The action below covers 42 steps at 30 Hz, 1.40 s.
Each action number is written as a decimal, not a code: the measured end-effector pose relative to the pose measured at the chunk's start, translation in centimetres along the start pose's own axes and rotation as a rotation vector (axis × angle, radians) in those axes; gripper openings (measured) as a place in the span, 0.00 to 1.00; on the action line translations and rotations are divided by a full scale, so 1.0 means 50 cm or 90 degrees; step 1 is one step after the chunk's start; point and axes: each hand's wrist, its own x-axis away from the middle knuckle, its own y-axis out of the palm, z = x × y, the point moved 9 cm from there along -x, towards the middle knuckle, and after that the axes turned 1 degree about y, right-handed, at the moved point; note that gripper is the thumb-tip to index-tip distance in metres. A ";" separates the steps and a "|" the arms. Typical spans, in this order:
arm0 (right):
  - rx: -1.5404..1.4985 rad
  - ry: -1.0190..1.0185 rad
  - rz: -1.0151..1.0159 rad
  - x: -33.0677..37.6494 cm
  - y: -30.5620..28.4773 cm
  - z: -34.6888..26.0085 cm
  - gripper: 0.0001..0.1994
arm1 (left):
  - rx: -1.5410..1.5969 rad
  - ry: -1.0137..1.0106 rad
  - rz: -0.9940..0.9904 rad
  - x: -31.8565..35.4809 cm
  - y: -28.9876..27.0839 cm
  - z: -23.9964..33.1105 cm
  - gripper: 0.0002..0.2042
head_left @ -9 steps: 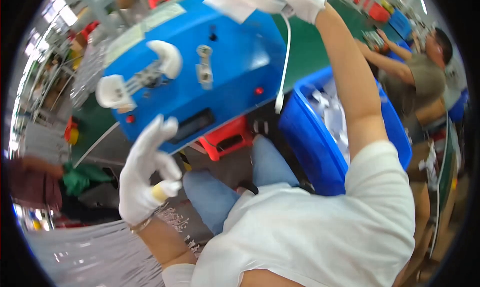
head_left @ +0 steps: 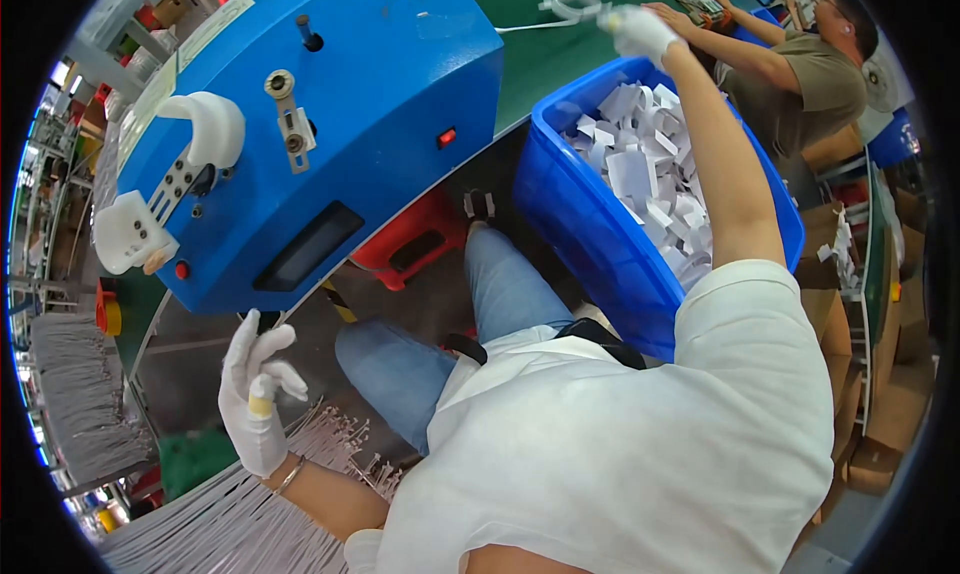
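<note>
My left hand [head_left: 258, 399], in a white glove with a yellow band at one finger, is raised below the blue machine [head_left: 400, 94]. It is empty, with the fingers apart. My right hand [head_left: 640, 36], also gloved, reaches far out over the green table [head_left: 515, 74], beyond the blue bin. At its fingertips is a looped white cable [head_left: 572, 9], blurred by motion, with a tail stretching left toward the machine. The fingers look closed on the loop, though blur softens the grip. On the machine sit a curved white holder [head_left: 215, 129] and a second white block [head_left: 130, 234] on a slotted metal bar.
A blue bin [head_left: 590, 239] full of white paper scraps [head_left: 640, 174] stands under my right arm. A red stool [head_left: 415, 239] is beneath the machine. Bundled white cables [head_left: 240, 514] lie at my lower left. A co-worker [head_left: 810, 84] sits at the far right.
The view has turned, so the machine sits further left and more of the bin shows. The white sheet near my right hand is out of sight. My left hand remains empty.
</note>
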 end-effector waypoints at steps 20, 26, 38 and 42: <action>-0.927 -0.299 -0.104 0.200 -0.317 -0.347 0.06 | 0.145 -0.063 -0.309 -0.077 0.284 0.060 0.18; -0.515 -0.546 0.395 0.262 -0.558 -0.602 0.09 | 0.196 -0.261 -0.465 -0.022 0.323 0.048 0.22; -0.490 -0.513 0.647 0.197 -0.583 -0.765 0.12 | -0.466 0.485 0.466 -0.055 -0.010 0.371 0.11; -0.719 -0.278 0.579 0.091 -0.568 -0.725 0.11 | -0.550 0.530 0.552 -0.074 -0.035 0.383 0.08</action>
